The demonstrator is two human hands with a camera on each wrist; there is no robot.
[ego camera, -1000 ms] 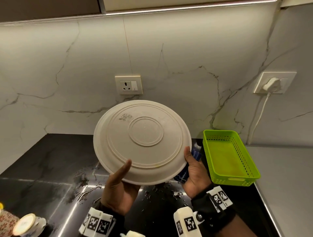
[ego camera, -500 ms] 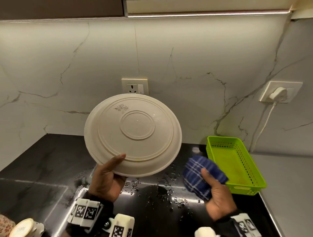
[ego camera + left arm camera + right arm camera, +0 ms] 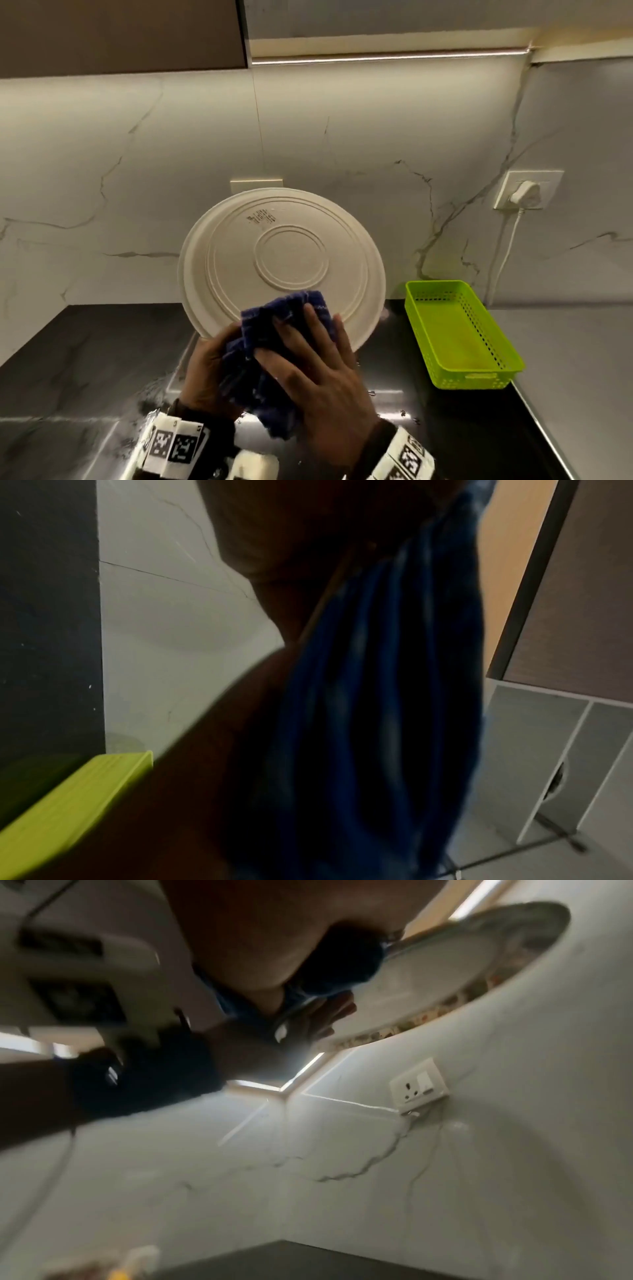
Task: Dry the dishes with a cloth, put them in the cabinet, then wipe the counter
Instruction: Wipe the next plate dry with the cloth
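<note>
A round cream plate [image 3: 291, 253] stands upright above the counter, its underside facing me. My left hand [image 3: 205, 366] grips its lower left rim, partly hidden by the cloth. The blue checked cloth [image 3: 260, 329] lies against the plate's lower part, and my right hand [image 3: 318, 370] presses it there with straight, spread fingers. In the left wrist view the cloth [image 3: 377, 723] hangs close and blurred. From the right wrist view I see the plate [image 3: 445, 969] on its other side, with the cloth [image 3: 346, 958] at its rim.
A lime green basket [image 3: 479, 377] sits on the black counter [image 3: 85, 359] to the right, by the marble wall. Water drops lie on the counter below my hands. A wall socket [image 3: 527, 192] holds a white plug with a cord. An upper cabinet [image 3: 120, 31] hangs overhead.
My right hand brought the cloth from beside the basket up and left onto the plate's underside. The left hand kept its hold on the rim.
</note>
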